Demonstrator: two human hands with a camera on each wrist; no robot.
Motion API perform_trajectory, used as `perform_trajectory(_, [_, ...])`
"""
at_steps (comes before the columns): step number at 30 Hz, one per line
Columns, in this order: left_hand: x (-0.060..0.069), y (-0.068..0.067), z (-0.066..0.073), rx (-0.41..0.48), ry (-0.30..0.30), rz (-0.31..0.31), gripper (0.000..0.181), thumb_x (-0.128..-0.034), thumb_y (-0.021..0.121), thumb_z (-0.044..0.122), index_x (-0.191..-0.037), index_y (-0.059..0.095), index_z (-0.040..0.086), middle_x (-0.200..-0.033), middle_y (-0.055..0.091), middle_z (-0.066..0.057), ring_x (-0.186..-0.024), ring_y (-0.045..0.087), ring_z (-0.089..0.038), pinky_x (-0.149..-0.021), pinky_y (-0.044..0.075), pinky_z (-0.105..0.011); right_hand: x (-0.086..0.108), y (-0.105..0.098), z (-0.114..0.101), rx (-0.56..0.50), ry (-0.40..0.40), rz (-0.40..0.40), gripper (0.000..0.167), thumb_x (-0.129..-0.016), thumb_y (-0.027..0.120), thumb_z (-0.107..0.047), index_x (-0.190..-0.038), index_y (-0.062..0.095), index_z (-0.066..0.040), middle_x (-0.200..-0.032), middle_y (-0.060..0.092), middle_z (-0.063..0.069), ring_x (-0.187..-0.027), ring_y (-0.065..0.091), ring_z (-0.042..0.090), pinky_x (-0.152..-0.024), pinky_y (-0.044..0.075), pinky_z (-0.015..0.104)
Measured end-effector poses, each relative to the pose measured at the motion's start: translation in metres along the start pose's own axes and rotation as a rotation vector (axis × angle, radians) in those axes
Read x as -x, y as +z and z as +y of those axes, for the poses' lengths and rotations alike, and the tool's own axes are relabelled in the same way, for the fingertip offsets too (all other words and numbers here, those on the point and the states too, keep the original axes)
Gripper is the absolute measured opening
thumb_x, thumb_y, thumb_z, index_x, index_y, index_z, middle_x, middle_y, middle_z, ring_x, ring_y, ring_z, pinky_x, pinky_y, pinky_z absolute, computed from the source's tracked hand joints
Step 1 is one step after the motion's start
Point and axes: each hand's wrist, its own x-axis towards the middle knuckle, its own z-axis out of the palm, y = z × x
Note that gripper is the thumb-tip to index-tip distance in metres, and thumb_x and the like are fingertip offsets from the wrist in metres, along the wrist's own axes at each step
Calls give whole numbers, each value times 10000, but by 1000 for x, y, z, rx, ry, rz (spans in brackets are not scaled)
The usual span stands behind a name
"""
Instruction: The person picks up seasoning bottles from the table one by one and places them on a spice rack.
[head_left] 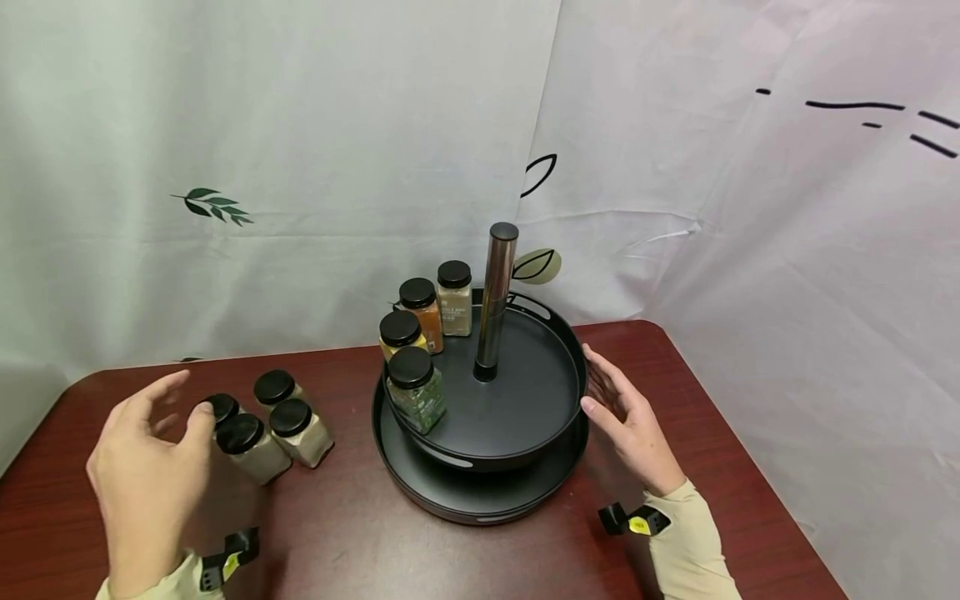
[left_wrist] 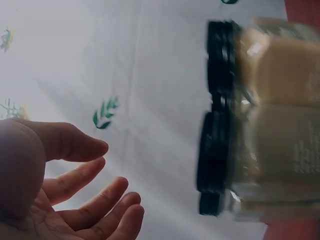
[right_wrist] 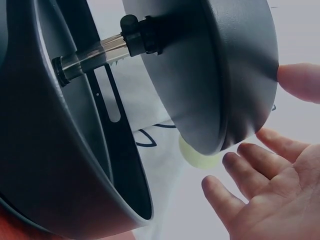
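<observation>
My left hand point(head_left: 150, 467) hovers over the left part of the table beside several square spice jars with black lids, such as a pale-powder jar point(head_left: 303, 435). Its fingers are spread in a loose curve with nothing between them; in the left wrist view the jars point(left_wrist: 272, 145) stand apart from the fingertips. A black two-tier turntable stands mid-table. Against the right side of its upper tray point(head_left: 517, 417), my right hand point(head_left: 626, 421) rests thumb and fingertips along the outer wall. Several jars, including one of green herbs point(head_left: 417, 396), stand on that tray's left side.
The lower tray point(head_left: 480, 508) sits under the upper one, and a metallic post point(head_left: 495, 308) with a black cap rises from the middle. A white cloth point(head_left: 337, 125) with leaf prints hangs behind the red-brown table point(head_left: 360, 550).
</observation>
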Motion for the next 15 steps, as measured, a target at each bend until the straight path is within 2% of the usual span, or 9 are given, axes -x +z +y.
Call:
perform_trajectory(2, [-2,0,-6,-17,-16,-20,437,-915,622,96,-1347,659,150,-1275,642,-170,-755,319,285,-968,387,-252,1,0,0,-1,-2,-6,592,-1010,499,69,-1563,310,-21,-1615,283,194,-1471,325,285,-1139,347,273])
perform_trajectory(5, [-6,0,-15,-43,-53,-69,479,-914,599,86,-1389,624,148,-1337,610,-197,-763,276,255,-1054,359,-476,1,0,0,-7,-5,-12,602,-1005,502,75,-1565,304,-19,-1617,277,197,-1473,322,283,-1143,344,280])
perform_trajectory(6, [-7,-1,-17,-55,-64,-87,497,-908,593,79,-1400,613,148,-1352,601,-202,-792,354,208,-1057,349,-507,1,0,0,-8,-4,-13,605,-1003,505,76,-1566,304,-20,-1617,278,195,-1473,322,284,-1143,345,280])
perform_trajectory(7, [-9,-1,-19,-69,-72,-108,519,-902,586,68,-1415,597,144,-1368,589,-209,-841,460,143,-1058,342,-525,1,0,0,-9,-4,-13,607,-1002,508,77,-1565,306,-21,-1618,278,193,-1473,323,283,-1141,347,279])
perform_trajectory(9, [-12,-3,-24,-97,-83,-163,564,-897,573,53,-1454,551,137,-1398,561,-227,-984,614,-79,-1064,328,-554,1,0,0,-13,-2,-10,607,-1000,513,77,-1564,311,-24,-1618,283,184,-1471,325,290,-1139,350,281])
perform_trajectory(10, [-13,-3,-26,-110,-80,-187,584,-895,570,47,-1471,529,131,-1402,553,-238,-1049,636,-223,-1050,334,-561,1,0,-1,-13,-2,-9,608,-999,513,77,-1563,312,-23,-1618,284,182,-1471,325,293,-1139,350,280])
perform_trajectory(12, [-15,-4,-31,-128,-66,-234,614,-898,571,37,-1501,479,105,-1398,536,-275,-1144,569,-474,-1013,340,-580,1,0,0,-13,-2,-11,609,-998,513,79,-1564,312,-25,-1619,281,179,-1470,324,296,-1137,351,278])
perform_trajectory(15, [-18,-5,-39,-149,-40,-296,649,-915,582,46,-1539,406,87,-1390,521,-309,-1142,553,-509,-959,356,-588,1,0,0,-12,-2,-19,612,-999,509,79,-1567,306,-27,-1624,272,175,-1474,314,300,-1141,344,275])
